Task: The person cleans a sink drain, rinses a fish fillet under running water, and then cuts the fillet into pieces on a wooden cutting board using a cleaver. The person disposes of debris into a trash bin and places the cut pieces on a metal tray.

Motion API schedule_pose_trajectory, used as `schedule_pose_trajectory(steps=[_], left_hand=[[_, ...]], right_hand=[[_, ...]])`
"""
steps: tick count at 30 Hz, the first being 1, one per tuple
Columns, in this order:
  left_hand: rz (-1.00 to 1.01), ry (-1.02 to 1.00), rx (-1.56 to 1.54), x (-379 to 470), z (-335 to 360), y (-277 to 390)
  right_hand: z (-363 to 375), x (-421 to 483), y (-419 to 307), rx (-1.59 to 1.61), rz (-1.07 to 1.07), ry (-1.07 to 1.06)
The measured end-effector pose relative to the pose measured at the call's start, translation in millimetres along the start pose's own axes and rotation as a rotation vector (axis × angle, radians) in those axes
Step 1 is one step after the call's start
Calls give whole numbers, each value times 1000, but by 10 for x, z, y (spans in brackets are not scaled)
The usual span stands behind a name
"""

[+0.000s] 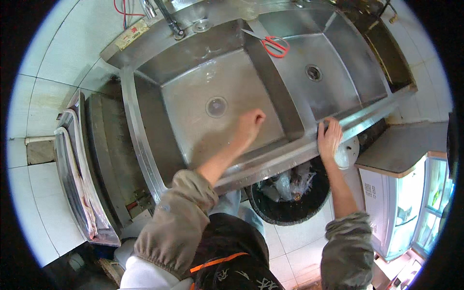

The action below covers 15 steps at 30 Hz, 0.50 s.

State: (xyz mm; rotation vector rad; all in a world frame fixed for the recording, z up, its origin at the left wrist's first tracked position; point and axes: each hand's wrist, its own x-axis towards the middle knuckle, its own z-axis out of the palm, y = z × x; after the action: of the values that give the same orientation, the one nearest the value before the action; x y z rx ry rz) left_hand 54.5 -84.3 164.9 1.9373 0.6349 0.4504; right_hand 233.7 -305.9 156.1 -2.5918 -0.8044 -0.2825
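Note:
A stainless steel double sink stands before me. Over its left basin (203, 83) my left hand (251, 125) is curled; whether anything is inside it I cannot tell. My right hand (330, 136) rests on the front rim near the divider, its fingers bent over the edge of the right basin (337, 65). Red-handled scissors (276, 47) lie across the divider at the back, blades pointing left. A round drain (216, 107) shows in the left basin's floor, and another drain (314, 73) in the right one. A faucet (177, 32) stands behind the left basin.
Below the front rim is a black bin (290, 214) holding plastic waste. At the left stands a metal tray-like container (105, 232) with long pale strips. A grey counter (395, 145) and a glass-doored cabinet (406, 206) are at the right. A labelled box (132, 35) sits on the back-left rim.

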Motion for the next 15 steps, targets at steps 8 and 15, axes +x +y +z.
schedule_pose_trajectory(steps=[8,15], left_hand=[[-236,-101,291,1425,-270,-1792],[164,59,634,2738,589,-2421]], right_hand=[[-171,-83,-193,-8,28,-4],[-259,-65,-186,-63,40,-110]])
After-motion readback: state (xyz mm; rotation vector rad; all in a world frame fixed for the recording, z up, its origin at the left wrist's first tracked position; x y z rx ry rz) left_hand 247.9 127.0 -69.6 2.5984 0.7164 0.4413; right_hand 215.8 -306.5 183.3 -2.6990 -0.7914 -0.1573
